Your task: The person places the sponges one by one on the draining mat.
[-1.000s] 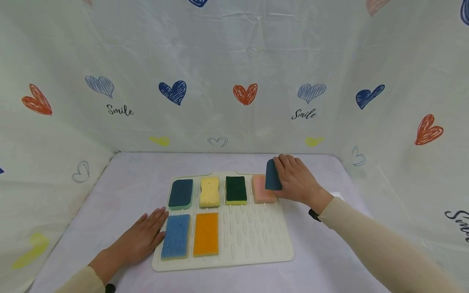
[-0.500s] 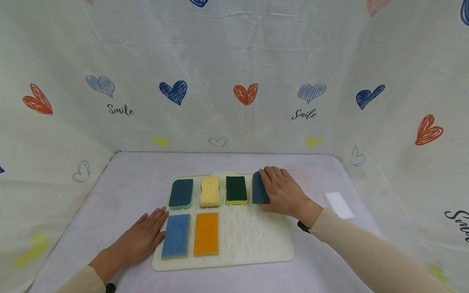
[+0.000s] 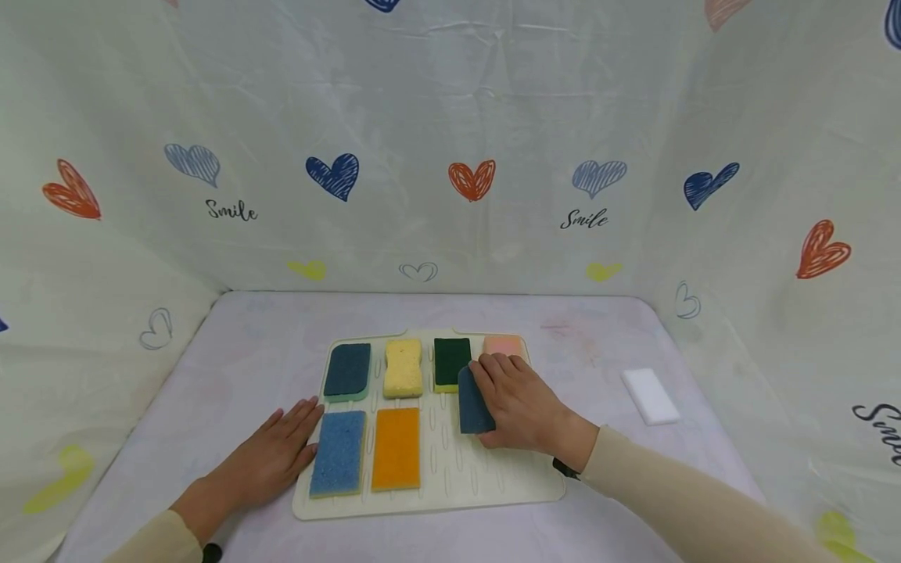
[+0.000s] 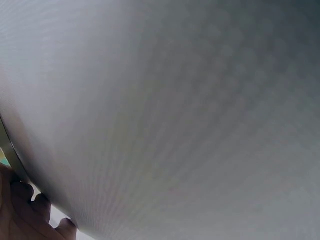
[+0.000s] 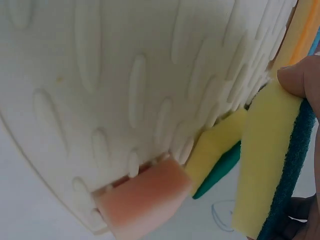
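My right hand point(image 3: 524, 407) grips a yellow scrub sponge with a dark blue-green scouring face point(image 3: 475, 400), thumb on one side and fingers on the other. It is over the right part of a cream ridged mat point(image 3: 450, 500); in the right wrist view the sponge point(image 5: 265, 155) looks lifted off the mat. Behind that hand lies a pink sponge point(image 3: 502, 345), partly covered. A dark green and yellow sponge point(image 3: 452, 364) lies just beyond the held one. My left hand point(image 3: 271, 453) rests flat at the mat's left edge, beside a blue sponge point(image 3: 338, 453).
An orange sponge point(image 3: 396, 449) lies right of the blue one. In the back row are a dark blue sponge point(image 3: 348, 372) and a pale yellow wavy sponge point(image 3: 403, 367). A white sponge block point(image 3: 650, 396) lies on the table at the right, off the mat.
My right hand has carried the scrub sponge left and toward me, from over the pink sponge to the mat's middle right. The white block has come into view. My left hand stays put.
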Demonstrator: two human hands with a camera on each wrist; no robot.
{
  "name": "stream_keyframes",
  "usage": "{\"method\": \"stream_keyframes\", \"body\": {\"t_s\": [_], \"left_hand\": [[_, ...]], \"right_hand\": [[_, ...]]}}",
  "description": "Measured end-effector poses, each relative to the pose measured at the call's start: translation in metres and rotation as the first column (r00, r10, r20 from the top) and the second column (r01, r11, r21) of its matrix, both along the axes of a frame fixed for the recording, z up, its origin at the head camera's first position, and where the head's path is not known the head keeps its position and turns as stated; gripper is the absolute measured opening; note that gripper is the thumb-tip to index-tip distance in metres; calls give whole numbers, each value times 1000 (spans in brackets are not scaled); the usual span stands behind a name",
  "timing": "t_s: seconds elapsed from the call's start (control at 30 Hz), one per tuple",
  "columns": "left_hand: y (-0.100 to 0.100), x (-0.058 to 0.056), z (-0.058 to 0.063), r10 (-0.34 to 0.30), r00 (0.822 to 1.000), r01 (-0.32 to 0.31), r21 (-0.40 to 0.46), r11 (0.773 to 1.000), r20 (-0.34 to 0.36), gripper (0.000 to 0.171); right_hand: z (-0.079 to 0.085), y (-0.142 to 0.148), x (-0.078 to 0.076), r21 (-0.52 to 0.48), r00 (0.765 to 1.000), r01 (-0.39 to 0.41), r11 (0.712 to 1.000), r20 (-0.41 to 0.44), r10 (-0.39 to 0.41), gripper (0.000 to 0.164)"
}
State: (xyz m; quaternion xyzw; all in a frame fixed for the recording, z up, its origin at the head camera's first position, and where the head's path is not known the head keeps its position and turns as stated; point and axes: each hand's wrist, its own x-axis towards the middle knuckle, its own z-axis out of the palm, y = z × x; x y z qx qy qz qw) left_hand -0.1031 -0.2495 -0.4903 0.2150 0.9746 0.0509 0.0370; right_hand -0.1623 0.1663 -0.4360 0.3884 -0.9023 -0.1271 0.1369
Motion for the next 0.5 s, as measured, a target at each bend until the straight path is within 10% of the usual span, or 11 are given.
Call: {"method": "stream_keyframes", "body": {"t_s": [0.5], "left_hand": [[1, 0, 3, 9, 1000, -9, -14, 1000, -3, 62]], "right_hand": [[-20, -19, 24, 5, 998, -59, 998, 33, 59, 104]]}}
